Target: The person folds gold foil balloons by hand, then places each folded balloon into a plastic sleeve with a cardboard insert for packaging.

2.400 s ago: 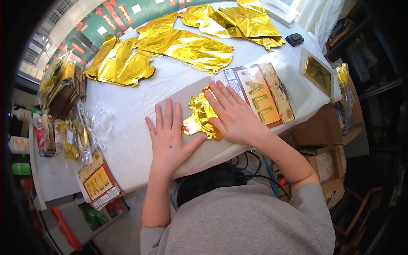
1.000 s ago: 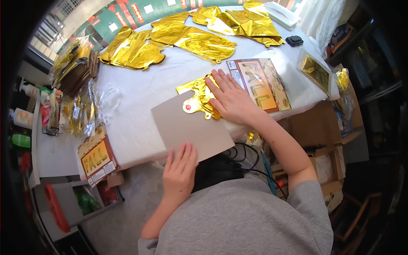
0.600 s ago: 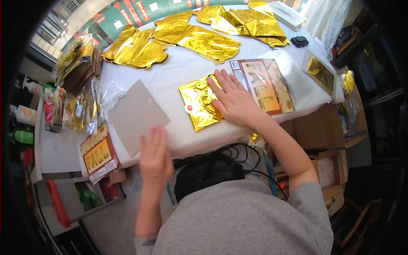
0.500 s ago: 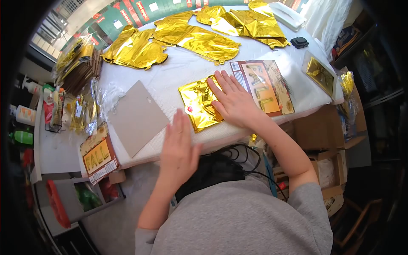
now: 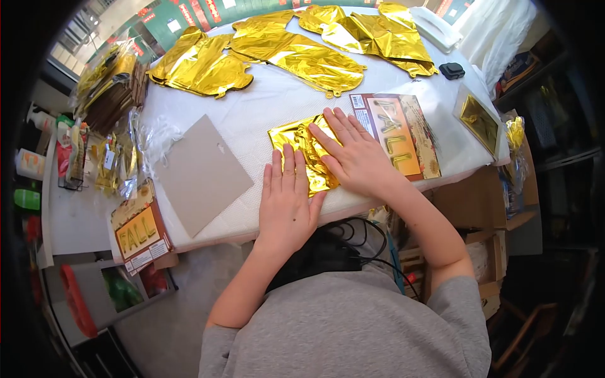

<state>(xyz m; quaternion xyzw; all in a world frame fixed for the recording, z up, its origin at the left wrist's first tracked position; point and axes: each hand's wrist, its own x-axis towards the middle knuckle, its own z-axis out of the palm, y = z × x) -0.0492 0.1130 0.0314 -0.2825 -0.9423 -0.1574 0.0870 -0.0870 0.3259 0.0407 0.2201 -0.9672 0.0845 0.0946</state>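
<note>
Folded gold foil point(image 5: 304, 133) is lying just right of centre in the frame, flat on the white-covered table point(image 5: 252, 126). It is showing a mirror-bright yellow surface, with wrinkles and dark creases running through its middle; its upper-left corner is forming a fairly square fold, while its right side is disappearing under fingers. Right hand point(image 5: 358, 154): resting palm down over the foil's right part, fingers outstretched and slightly spread. Left hand point(image 5: 287, 211): lying over the lower-left edge, 4 fingers extending straight and close together, thumb angling away. Grey card point(image 5: 205, 176) is lying left of centre, apart from the foil. 1 printed FALL card point(image 5: 396, 135) is lying right of centre, near the right hand. Larger gold foil sheets point(image 5: 302, 58) are spreading across the upper frame.
</note>
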